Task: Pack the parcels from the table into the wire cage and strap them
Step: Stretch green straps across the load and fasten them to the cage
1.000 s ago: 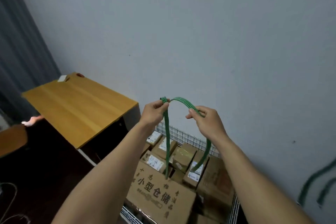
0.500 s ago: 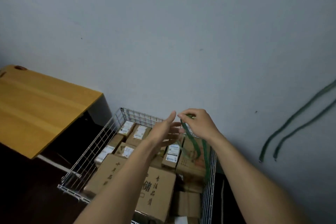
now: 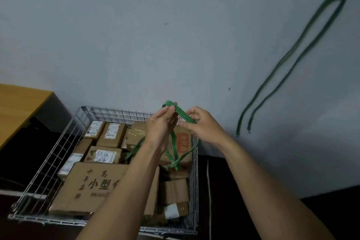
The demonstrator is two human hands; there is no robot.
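Strapping stage, by the look of it: wire cage (image 3: 116, 112) already crammed with parcels (image 3: 111, 134), table (image 3: 17, 107) edge off at 9 o'clock of the cage. Holding a green strap (image 3: 180, 113) up over the cage's 1 o'clock corner. Left hand (image 3: 159, 128) pinching the bend at the top between thumb and nearly straight fingers. Right hand (image 3: 204, 124) just beside it at 3 o'clock, nipping the perforated run between thumb and forefinger, other fingers curled. Below the hands, hanging in loose loops and touching down on the parcels near the right wall, next to a box with an orange label (image 3: 183, 142). Not threaded round anything as far as can be seen; free ends lost in the tangle. Large printed carton (image 3: 93, 185) at 6 o'clock of the load, smaller labelled boxes toward 11 and 12. Next, probably: shake out the loops, find an end, then lay the length across the load from wall to wall and fasten to the wire. Calls for one pinch kept fixed while the other slides along, and for slack kept from snagging on box corners or mesh. Spare straps (image 3: 292, 60) hanging on the wall at 2 o'clock, well apart from both hands.
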